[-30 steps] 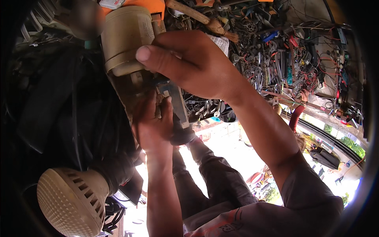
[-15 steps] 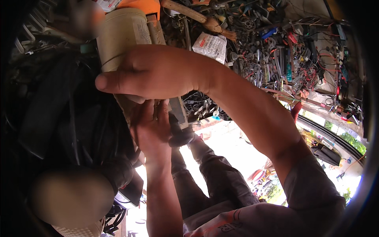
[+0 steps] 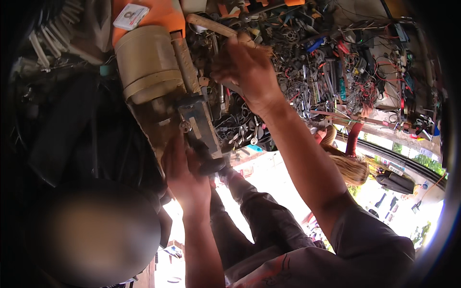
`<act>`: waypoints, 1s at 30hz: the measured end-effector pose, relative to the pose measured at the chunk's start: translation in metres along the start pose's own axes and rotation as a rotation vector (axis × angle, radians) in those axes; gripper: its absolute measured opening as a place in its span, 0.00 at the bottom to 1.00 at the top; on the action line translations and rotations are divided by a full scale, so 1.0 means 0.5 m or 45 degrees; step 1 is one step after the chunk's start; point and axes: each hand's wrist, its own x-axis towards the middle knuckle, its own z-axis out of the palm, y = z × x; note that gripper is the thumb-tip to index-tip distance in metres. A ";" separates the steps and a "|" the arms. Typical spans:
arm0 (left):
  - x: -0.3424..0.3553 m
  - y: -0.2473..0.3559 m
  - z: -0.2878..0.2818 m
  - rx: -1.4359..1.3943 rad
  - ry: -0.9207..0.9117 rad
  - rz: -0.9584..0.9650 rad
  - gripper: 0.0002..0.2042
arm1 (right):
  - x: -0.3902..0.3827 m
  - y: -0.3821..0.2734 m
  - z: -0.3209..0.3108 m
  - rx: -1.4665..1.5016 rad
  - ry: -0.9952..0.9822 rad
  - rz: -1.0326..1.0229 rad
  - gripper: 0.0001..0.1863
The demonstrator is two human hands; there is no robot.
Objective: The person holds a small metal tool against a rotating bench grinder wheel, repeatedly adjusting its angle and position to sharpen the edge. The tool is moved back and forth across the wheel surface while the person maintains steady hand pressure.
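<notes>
My left hand is at the bench edge, its fingers closed around a small ring-shaped metal piece. Right beside it is a dark metal vise with a black bar across its top. Out over the tool pile, my right hand is smeared by motion with its fingers partly curled. A flat greyish edge shows under that hand, and I cannot make out whether it is held. Just above the fingers lies a brush with a wooden handle.
A beige cylindrical container stands behind the vise, against an orange case bearing a small white packet. Many loose tools and wires cover the right. Someone in dark clothing is close at left; another person's red sleeve shows at right.
My right hand has moved off the left hand, rightward and up over the tools. The ring-shaped piece and vise are now uncovered. A white plastic packet near the brush no longer shows.
</notes>
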 end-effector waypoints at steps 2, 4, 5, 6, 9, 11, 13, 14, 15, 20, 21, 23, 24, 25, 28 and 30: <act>-0.033 0.009 -0.003 0.088 0.004 0.146 0.21 | 0.003 0.044 -0.034 -0.142 0.099 0.204 0.24; -0.063 0.010 -0.008 0.056 -0.066 0.125 0.25 | 0.003 0.073 -0.040 -0.146 0.066 0.309 0.23; -0.076 0.007 -0.010 0.043 -0.101 0.113 0.27 | 0.005 0.082 -0.034 -0.074 0.066 0.351 0.23; -0.084 -0.007 -0.020 -0.004 -0.202 0.091 0.33 | 0.012 0.087 -0.033 -0.074 0.026 0.363 0.23; -0.088 -0.026 -0.023 0.044 -0.239 0.126 0.37 | 0.037 0.086 -0.020 -0.125 0.024 0.323 0.23; -0.076 -0.024 -0.028 -0.015 -0.220 0.209 0.37 | 0.025 0.063 -0.012 -0.490 -0.061 -0.054 0.23; -0.056 -0.005 -0.042 -0.198 -0.210 0.291 0.34 | -0.010 0.030 -0.002 -0.833 -0.278 -0.583 0.23; -0.047 0.005 -0.047 -0.250 -0.217 0.303 0.27 | -0.025 0.012 0.008 -1.023 -0.339 -0.783 0.21; -0.037 0.006 -0.049 -0.302 -0.219 0.346 0.20 | -0.041 -0.008 0.017 -1.214 -0.399 -0.983 0.20; -0.006 0.002 -0.066 -0.600 -0.498 0.288 0.13 | -0.062 -0.037 0.042 -1.614 -0.536 -1.187 0.18; -0.001 0.005 -0.070 -0.582 -0.533 0.290 0.13 | -0.062 -0.034 0.044 -1.613 -0.528 -1.171 0.18; 0.007 0.013 -0.078 -0.543 -0.605 0.293 0.12 | -0.066 -0.023 0.052 -1.611 -0.512 -1.139 0.17; 0.008 0.017 -0.079 -0.579 -0.603 0.265 0.11 | -0.070 -0.021 0.057 -1.636 -0.505 -1.115 0.16; 0.006 0.021 -0.078 -0.616 -0.601 0.237 0.11 | -0.074 -0.020 0.064 -1.660 -0.497 -1.092 0.16; 0.001 0.015 -0.077 -0.654 -0.603 0.195 0.11 | -0.082 -0.015 0.074 -1.702 -0.436 -1.035 0.17; 0.000 0.011 -0.074 -0.645 -0.603 0.206 0.11 | -0.087 -0.013 0.076 -1.704 -0.380 -1.003 0.17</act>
